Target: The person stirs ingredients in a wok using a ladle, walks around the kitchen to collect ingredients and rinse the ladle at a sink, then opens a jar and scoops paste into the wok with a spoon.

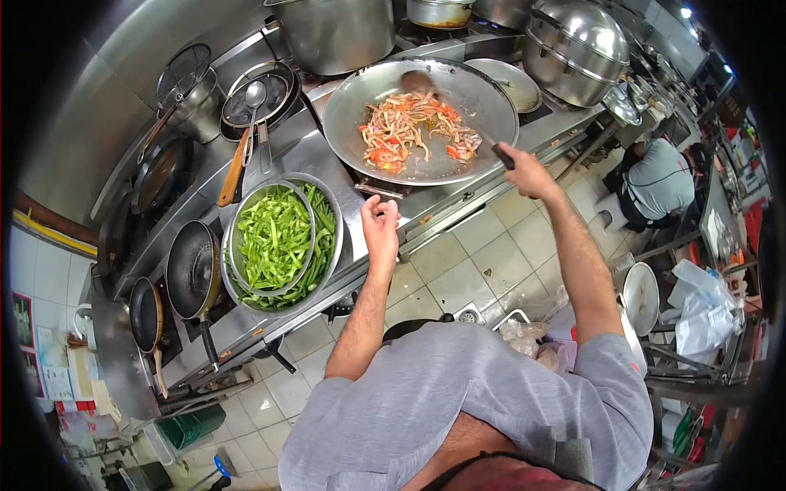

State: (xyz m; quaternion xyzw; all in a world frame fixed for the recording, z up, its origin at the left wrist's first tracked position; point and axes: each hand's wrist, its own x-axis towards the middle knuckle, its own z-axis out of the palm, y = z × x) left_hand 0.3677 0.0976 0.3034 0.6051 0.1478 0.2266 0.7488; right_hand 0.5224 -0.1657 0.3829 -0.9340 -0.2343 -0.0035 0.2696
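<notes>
My right hand (528,173) is closed round the black handle of a cooking ladle (490,144). Its rounded, motion-blurred head rests near the far side of a wide metal wok (344,135). In the wok lie strips of meat (391,131) mixed with red tomato-like pieces (389,155). In front of the wok, near the counter's edge, my left hand (380,231) is raised with loosely bent fingers and holds nothing. To its left, a metal strainer bowl of cut green vegetables (270,229) sits inside a larger metal bowl (334,245) with more greens.
Frying pans (190,266) stand at the left, handles toward me. A wooden-handled strainer (233,176) and a spoon (255,94) lie beyond the greens. Large pots (336,37) and a domed steamer (573,61) stand behind. Another person (661,180) is bent over at the right.
</notes>
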